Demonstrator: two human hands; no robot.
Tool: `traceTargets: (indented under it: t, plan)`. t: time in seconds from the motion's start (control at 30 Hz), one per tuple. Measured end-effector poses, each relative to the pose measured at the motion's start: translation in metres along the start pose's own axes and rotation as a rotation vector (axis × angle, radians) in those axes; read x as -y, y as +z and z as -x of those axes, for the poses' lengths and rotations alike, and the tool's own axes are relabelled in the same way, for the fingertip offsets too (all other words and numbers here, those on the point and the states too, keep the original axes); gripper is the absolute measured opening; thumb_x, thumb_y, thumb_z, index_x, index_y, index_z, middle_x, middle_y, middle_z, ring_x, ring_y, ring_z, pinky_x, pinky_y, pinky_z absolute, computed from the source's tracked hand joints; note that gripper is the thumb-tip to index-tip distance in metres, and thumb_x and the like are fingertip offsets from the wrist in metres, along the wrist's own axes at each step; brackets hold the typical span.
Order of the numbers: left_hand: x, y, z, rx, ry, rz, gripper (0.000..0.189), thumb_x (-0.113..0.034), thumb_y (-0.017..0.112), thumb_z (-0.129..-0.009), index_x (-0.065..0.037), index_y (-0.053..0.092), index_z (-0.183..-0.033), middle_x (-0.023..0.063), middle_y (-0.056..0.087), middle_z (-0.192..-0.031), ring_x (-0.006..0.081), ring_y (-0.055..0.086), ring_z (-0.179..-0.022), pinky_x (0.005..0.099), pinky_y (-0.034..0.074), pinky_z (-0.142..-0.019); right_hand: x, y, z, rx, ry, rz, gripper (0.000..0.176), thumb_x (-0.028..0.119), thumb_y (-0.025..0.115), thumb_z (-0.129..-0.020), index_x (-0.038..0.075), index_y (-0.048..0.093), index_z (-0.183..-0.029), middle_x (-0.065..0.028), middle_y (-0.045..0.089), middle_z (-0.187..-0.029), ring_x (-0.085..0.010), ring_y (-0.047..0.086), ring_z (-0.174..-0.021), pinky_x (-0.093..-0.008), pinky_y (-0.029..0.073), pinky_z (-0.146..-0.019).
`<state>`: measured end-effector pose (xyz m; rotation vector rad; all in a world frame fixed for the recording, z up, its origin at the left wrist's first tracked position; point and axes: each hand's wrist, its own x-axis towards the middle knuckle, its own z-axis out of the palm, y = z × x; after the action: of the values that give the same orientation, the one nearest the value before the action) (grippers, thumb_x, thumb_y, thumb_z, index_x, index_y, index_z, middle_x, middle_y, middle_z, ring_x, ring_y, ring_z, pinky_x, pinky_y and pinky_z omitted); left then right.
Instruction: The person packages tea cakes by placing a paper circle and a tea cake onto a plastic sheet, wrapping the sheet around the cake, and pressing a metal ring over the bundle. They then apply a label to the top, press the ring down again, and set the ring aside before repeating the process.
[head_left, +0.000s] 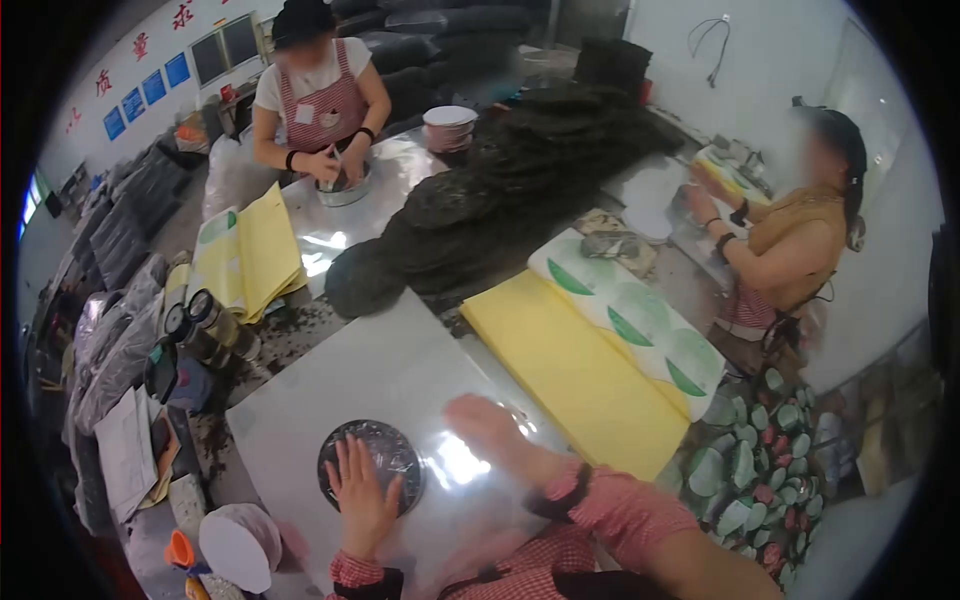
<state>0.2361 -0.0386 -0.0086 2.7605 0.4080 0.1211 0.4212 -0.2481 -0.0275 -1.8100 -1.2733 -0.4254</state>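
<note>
One dark shiny disc (397,452) is sitting on the grey sheet (330,390) right by the worker, from where I'm standing. Left hand (367,502) is lying on top of it, fingers loosely spread, not clutching anything. Right hand (490,435)'s near the disc, way too blurry to tell what those fingers are doing. Yellow paper stack (570,370) is off to the right.

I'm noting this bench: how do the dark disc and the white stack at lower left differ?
Colour: the dark disc is shiny black; the white stack is pale and matt.
Contact: the left hand rests on the disc; no hand touches the stack.
Both look round.
</note>
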Motion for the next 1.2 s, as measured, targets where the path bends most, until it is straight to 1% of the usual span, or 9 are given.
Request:
traceTargets:
  t: [0.2,0.4,0.5,0.8,0.97,1.03,1.1,1.17,1.2]
  plan:
    - [-0.004,0.001,0.001,-0.037,-0.008,-0.012,0.089,-0.038,0.068,-0.087,0.011,0.031,-0.15,0.0275,0.029,-0.159,0.0415,0.019,-0.152,0.0571,0.007,-0.122,-0.068,-0.245,0.184,-0.157,0.572,0.948,0.03,0.01,0.072,-0.085,-0.001,0.071,-0.113,-0.0208,0.069,-0.119,-0.0378,0.065,-0.113,-0.0459,0.051,-0.1]
    - [0.001,0.002,0.002,-0.042,0.041,-0.041,0.087,-0.041,0.065,-0.09,0.011,0.03,-0.15,0.0282,0.028,-0.16,0.044,0.019,-0.151,0.0576,0.01,-0.121,-0.073,-0.247,0.208,-0.464,0.809,0.686,0.017,0.004,0.073,-0.085,-0.001,0.075,-0.101,-0.0193,0.074,-0.109,-0.0301,0.071,-0.106,-0.0368,0.052,-0.099]
    - [-0.001,0.004,0.001,-0.032,0.03,-0.034,0.085,-0.038,0.063,-0.091,0.009,0.027,-0.153,0.0265,0.025,-0.162,0.0423,0.017,-0.152,0.0549,0.009,-0.122,-0.075,-0.263,0.195,-0.47,1.027,0.601,0.017,0.011,0.076,-0.085,-0.002,0.072,-0.095,-0.015,0.075,-0.093,-0.0252,0.071,-0.08,-0.0354,0.054,-0.075]
    - [0.0,0.005,0.003,-0.088,0.039,-0.029,0.087,-0.038,0.068,-0.088,0.012,0.031,-0.149,0.0279,0.029,-0.159,0.0438,0.02,-0.151,0.0568,0.011,-0.122,-0.094,-0.286,0.193,-0.204,0.813,0.677,0.022,0.021,0.075,-0.087,0.001,0.067,-0.093,-0.0121,0.067,-0.082,-0.0228,0.065,-0.079,-0.034,0.048,-0.074]
    - [0.002,0.004,0.003,-0.1,0.04,0.013,0.085,-0.039,0.068,-0.087,0.011,0.035,-0.148,0.0274,0.031,-0.158,0.0437,0.022,-0.15,0.0568,0.014,-0.121,-0.2,-0.451,0.336,-1.096,1.24,0.721,0.02,0.019,0.07,-0.093,0.0,0.075,-0.093,-0.0082,0.074,-0.083,-0.0186,0.063,-0.074,-0.034,0.052,-0.073]
    - [-0.004,-0.001,0.001,-0.105,0.017,0.019,0.083,-0.039,0.068,-0.088,0.011,0.036,-0.148,0.0273,0.031,-0.158,0.0437,0.022,-0.15,0.0572,0.014,-0.121,-0.185,-0.507,0.356,-1.245,0.93,0.928,0.046,0.038,0.055,-0.104,-0.004,0.072,-0.112,-0.0176,0.076,-0.095,-0.031,0.071,-0.084,-0.0412,0.055,-0.08]
    - [-0.009,-0.006,0.004,-0.116,0.014,0.005,0.08,-0.039,0.065,-0.09,0.009,0.039,-0.147,0.0269,0.032,-0.158,0.0435,0.022,-0.15,0.058,0.014,-0.121,-0.135,-0.458,0.251,-1.066,0.885,0.878,0.051,0.04,0.049,-0.106,-0.004,0.064,-0.128,-0.0177,0.072,-0.116,-0.0248,0.069,-0.094,-0.0352,0.057,-0.077]
    - [-0.014,-0.006,0.005,-0.151,0.003,-0.061,0.075,-0.04,0.063,-0.092,0.005,0.041,-0.148,0.0244,0.033,-0.158,0.0426,0.022,-0.15,0.0597,0.014,-0.121,-0.153,-0.351,0.206,-1.023,0.965,0.082,0.06,0.041,0.048,-0.106,-0.004,0.046,-0.146,-0.0175,0.059,-0.138,-0.0229,0.062,-0.114,-0.0326,0.055,-0.088]
    - [-0.014,-0.005,0.005,-0.169,0.004,-0.109,0.072,-0.04,0.061,-0.093,0.002,0.042,-0.149,0.0225,0.033,-0.159,0.0418,0.022,-0.151,0.0608,0.013,-0.121,-0.165,-0.283,0.195,-0.531,0.713,0.468,0.056,0.033,0.047,-0.107,-0.003,0.042,-0.149,-0.0166,0.054,-0.144,-0.0243,0.061,-0.114,-0.0285,0.053,-0.09]
